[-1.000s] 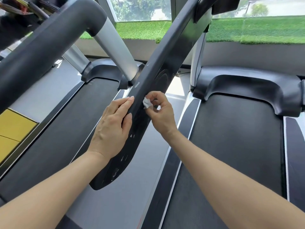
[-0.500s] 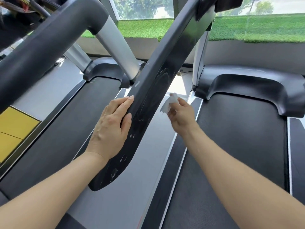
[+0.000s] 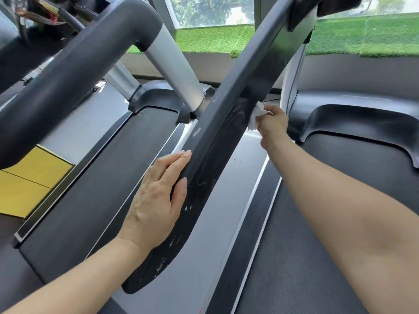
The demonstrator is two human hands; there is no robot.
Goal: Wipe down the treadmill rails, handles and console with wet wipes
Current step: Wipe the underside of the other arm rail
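Behind glass, green turf; left hand (image 3: pixel 156 200) rests flat on the smeared treadmill handrail (image 3: pixel 217 155), right hand (image 3: pixel 273 122) pinches a wet wipe (image 3: pixel 256 117) against its far edge, mid-wipe; next, probably drag down over the streaks

Two bare forearms reach in from the lower edge of the view, with no sleeves showing on either. The left hand (image 3: pixel 156 200) is bare: no glove, ring or watch at the wrist, its fingernails short and unpainted. The right hand (image 3: pixel 273 124) is bare too, gloveless, with nothing worn at its wrist.
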